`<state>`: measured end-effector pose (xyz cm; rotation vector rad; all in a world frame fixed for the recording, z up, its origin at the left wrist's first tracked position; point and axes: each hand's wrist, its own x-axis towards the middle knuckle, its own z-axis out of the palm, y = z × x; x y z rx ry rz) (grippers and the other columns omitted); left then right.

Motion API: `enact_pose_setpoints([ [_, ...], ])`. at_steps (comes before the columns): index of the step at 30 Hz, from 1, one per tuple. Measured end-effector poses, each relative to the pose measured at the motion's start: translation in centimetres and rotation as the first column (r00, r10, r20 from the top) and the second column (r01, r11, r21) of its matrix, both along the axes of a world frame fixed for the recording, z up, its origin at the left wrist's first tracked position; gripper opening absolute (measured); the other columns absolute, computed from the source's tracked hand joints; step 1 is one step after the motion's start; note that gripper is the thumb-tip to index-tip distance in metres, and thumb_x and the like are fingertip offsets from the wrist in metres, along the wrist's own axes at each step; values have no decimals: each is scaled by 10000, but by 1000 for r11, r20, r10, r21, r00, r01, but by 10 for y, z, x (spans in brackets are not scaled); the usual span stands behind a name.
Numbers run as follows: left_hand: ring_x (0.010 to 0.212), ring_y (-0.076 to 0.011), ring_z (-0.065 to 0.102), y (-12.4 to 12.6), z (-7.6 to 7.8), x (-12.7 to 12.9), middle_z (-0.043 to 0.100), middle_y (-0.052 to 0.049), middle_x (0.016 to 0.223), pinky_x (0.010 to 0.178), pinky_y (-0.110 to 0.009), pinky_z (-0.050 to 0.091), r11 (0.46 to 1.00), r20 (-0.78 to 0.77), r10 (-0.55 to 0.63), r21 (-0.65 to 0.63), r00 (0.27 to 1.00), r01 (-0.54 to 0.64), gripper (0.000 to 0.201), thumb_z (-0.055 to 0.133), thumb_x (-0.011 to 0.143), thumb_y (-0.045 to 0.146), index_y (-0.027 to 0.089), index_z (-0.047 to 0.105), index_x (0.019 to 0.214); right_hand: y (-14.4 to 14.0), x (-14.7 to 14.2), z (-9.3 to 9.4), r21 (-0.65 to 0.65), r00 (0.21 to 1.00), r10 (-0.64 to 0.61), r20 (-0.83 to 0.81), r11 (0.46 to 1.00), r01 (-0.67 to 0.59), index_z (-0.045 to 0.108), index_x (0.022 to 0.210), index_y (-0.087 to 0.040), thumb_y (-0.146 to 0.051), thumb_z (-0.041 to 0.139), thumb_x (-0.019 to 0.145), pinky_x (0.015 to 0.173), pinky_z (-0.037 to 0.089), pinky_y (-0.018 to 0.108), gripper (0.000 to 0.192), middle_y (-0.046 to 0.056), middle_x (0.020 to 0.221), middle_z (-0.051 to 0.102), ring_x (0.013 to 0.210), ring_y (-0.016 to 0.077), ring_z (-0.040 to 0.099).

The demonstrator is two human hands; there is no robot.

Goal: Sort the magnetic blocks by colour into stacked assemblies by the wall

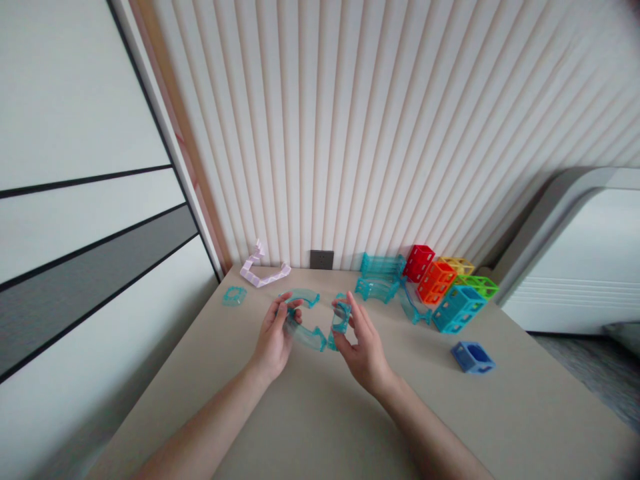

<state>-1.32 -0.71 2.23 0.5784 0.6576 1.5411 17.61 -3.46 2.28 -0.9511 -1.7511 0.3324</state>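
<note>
Translucent teal plastic is what I have in both hands: my left hand (pixel 274 337) pinches one end of a curved track piece (pixel 306 335) between thumb and fingertips, while my right hand (pixel 363 347) holds a small square connector (pixel 341 317) upright, thumb on the near side and fingers curled over its far edge. The two pieces sit just above the beige table (pixel 320 413), near each other at the track's right end; whether they touch I cannot tell.

I judge the track to be light and stiff, a thin-walled moulding that could flex or crack if squeezed across its open channel, so I keep my grip on its end wall rather than mid-span. The glossy surface looks slippery, so a firm fingertip pinch on the connector's frame edges suits best.

A second curved piece (pixel 305 297) lies just behind my left hand. Further left lies a flat teal tile (pixel 234 295) and a pale lilac zigzag piece (pixel 263 270). To the right stand more teal tracks (pixel 380 277), a cluster of coloured cubes (pixel 447 287), and a lone blue cube (pixel 473 357).
</note>
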Motion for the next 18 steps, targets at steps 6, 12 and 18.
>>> enact_pose_setpoints([
  [6,640,-84,640,-5,6,-4,748,-70,950,531,-147,480,959,34,-252,-128,967,254,386,809,807,356,176,662,1116,0,-3,-8,86,990,17,-139,996,-5,94,1600,-321,-127,549,928,1000,562,474,834,124,1305,581,1208,247,635],
  [12,580,-104,643,-19,1,7,733,-68,839,498,-172,477,804,21,-572,-181,820,566,304,780,830,349,125,729,1028,-10,4,0,245,959,233,161,932,-268,292,1501,-379,-68,605,898,1062,522,512,747,117,1445,529,1374,293,522],
  [18,893,-171,730,-18,1,3,755,-64,972,812,-246,574,735,109,-633,-226,766,639,323,695,897,465,179,738,1042,-18,0,23,163,803,403,439,843,-512,542,1356,-340,-127,569,987,1207,347,514,427,44,1460,590,1414,221,478],
])
